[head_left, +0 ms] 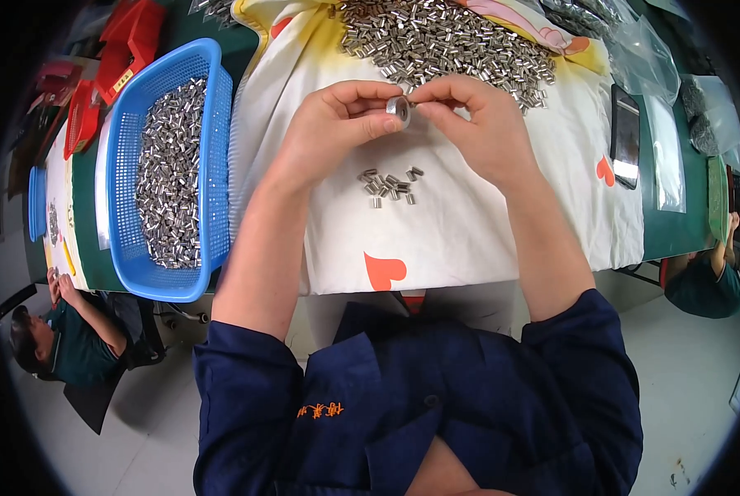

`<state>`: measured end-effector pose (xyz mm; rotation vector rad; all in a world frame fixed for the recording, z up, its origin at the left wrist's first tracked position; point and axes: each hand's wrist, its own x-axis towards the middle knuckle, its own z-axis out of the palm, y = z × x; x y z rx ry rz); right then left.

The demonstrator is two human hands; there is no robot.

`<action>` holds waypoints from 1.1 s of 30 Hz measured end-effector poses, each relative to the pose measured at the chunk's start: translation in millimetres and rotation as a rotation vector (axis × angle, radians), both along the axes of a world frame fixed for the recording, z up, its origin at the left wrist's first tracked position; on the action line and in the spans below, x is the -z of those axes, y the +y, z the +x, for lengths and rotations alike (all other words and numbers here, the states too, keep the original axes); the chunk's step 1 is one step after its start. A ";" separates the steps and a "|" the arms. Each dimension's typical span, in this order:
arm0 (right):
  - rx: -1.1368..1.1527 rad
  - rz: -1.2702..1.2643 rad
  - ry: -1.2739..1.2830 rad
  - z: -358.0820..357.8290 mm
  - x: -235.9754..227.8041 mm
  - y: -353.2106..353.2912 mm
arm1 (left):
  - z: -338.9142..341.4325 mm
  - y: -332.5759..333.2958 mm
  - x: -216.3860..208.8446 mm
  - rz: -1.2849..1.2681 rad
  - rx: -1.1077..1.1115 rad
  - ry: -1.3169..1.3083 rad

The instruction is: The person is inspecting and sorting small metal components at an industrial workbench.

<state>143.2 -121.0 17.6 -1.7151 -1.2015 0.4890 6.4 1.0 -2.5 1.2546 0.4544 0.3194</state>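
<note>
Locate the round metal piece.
The metal piece is at the head view's upper centre, in the left hand, beside the right hand, below the big cylinder pile.

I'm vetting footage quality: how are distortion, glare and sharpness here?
In the head view, the fisheye seems to bow the blue basket, and the corners are black; the metal cylinders glint; the round metal piece at the left hand is discernible, but fine detail beside the right hand is too small to judge.
</note>
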 end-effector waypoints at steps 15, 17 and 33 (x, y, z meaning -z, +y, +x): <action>-0.019 0.123 -0.267 -5.0 2.7 -1.2 | 1.3 -5.2 -4.5 0.053 -0.055 0.050; -0.032 0.075 -0.065 -1.7 -2.4 -2.3 | 0.3 -4.0 -4.3 0.051 -0.027 0.055; 0.108 -0.161 -0.605 3.5 22.6 3.0 | 1.3 -4.7 -1.4 0.028 0.020 0.050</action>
